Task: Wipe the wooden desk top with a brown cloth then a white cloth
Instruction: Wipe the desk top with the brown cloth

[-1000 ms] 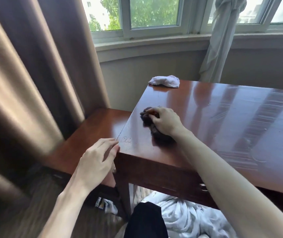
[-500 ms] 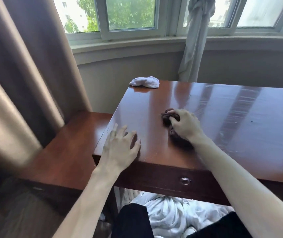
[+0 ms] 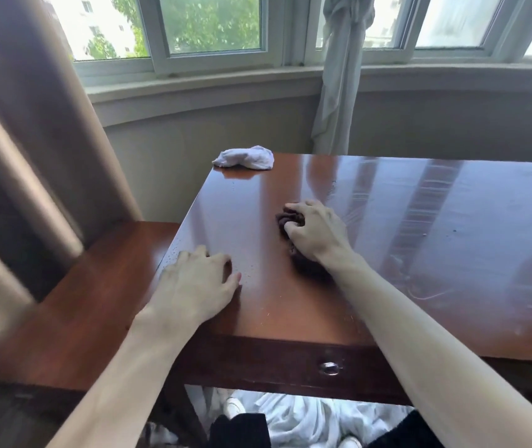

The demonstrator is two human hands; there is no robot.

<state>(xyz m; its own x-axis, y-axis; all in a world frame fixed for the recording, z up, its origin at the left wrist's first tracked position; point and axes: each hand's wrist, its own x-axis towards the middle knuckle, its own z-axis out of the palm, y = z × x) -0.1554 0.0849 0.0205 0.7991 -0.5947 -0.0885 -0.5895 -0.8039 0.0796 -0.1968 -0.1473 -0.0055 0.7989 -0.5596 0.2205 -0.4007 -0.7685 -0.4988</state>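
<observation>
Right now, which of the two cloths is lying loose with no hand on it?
The white cloth at the desk's far left corner; the brown cloth is bunched under the right hand.

Wooden desk (image 3: 387,253): brown cloth (image 3: 285,219), white cloth (image 3: 245,157) far corner.

Probably a home bedroom, bay window (image 3: 213,27) with heavy curtains (image 3: 32,140), polished wooden desk (image 3: 420,237), crumpled bedding (image 3: 306,418) below

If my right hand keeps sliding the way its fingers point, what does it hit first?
Probably the crumpled white cloth at the far left corner; the right hand points roughly there, over bare wooden desk top.
</observation>
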